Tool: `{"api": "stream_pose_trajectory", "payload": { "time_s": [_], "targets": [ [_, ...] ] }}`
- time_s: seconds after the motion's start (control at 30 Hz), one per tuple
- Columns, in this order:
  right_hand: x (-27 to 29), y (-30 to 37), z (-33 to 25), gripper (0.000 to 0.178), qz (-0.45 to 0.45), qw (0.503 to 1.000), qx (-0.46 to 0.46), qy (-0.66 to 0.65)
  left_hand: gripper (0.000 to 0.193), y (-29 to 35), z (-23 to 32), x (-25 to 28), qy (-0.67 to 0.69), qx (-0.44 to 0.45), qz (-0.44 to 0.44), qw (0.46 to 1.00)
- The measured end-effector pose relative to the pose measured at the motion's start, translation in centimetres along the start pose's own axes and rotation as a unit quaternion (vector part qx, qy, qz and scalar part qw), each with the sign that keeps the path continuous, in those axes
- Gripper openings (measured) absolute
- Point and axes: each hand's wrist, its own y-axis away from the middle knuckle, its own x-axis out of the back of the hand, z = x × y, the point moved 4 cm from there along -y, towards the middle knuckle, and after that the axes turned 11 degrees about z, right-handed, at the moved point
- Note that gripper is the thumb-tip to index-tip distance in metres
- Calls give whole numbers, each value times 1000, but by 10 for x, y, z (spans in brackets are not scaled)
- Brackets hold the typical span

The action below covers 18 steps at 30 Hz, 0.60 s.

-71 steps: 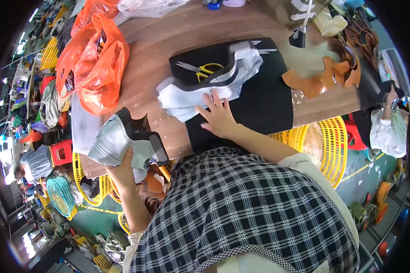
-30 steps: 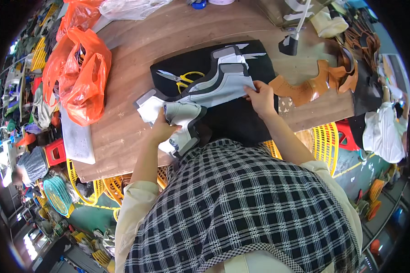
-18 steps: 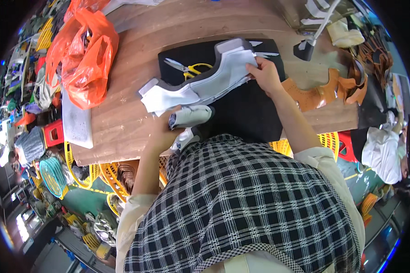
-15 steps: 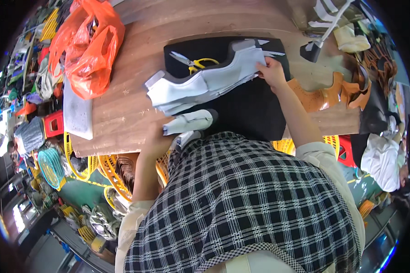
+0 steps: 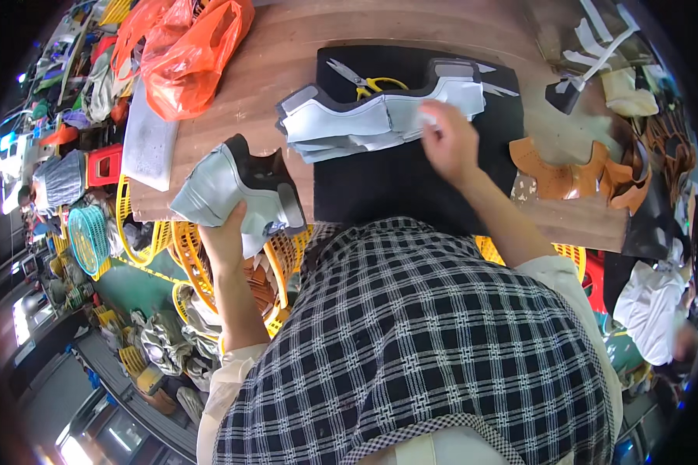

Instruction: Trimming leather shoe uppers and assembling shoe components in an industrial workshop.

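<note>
- So, the left hand [image 5: 226,236] is around centre-left of the frame, thumb and fingers closed around a folded white-and-black piece [image 5: 209,186], held up by the near edge of the surface [image 5: 275,58].
- Right hand [image 5: 450,147] is right of centre with fingers curled in, over the right part of a stack of white pieces with dark edging [image 5: 341,120]. It's blurry, so I can't tell if it's pinching anything.
- That stack lies in the upper middle, mostly on a black mat [image 5: 388,182], its left end sticking out past the mat.
- Scissors with yellow handles [image 5: 357,78] are just behind the stack, blades pointing to the upper left.
- Orange plastic bag [image 5: 190,66] is at the upper left, with a pale grey slab [image 5: 149,147] just below it.
- Brown cut pieces [image 5: 558,177] sit at the right, near the mat.
</note>
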Motion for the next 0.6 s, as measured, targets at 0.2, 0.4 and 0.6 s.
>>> {"api": "stream_pose_trajectory", "payload": {
  "time_s": [0.2, 0.4, 0.6],
  "targets": [
    [-65, 16, -51, 43, -171, 971, 147, 77, 45, 5, 10, -7, 25, -10, -7, 1000],
    [-72, 44, -41, 61, -301, 937, 131, 119, 26, 30, 18, -15, -544, -185, -284, 768],
    [-79, 50, -34, 57, -349, 916, 127, 148, 10, 48, 13, -93, -469, -418, -332, 703]
  ]
}}
